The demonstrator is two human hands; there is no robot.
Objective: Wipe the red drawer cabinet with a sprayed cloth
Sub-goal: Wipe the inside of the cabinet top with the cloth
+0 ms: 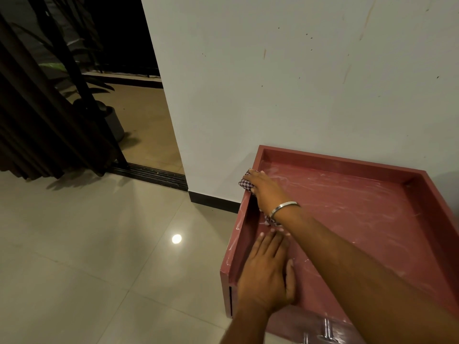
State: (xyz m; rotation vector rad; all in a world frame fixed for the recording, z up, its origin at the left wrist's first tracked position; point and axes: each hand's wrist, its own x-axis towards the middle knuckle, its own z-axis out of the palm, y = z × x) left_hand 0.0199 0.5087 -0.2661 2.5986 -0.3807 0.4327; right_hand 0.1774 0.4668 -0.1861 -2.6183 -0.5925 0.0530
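The cloth (246, 182) is pressed onto the cabinet (347, 219) rim by the right hand (267, 192), fingers closed over it. The left hand (267, 271) is laid flat, fingers straight, probably for support.

The right hand (267, 192) covers most of the checked cloth (246, 182). The red wooden drawer cabinet (360, 209) runs off the right and bottom edges, its metal handles (325, 331) half cut.
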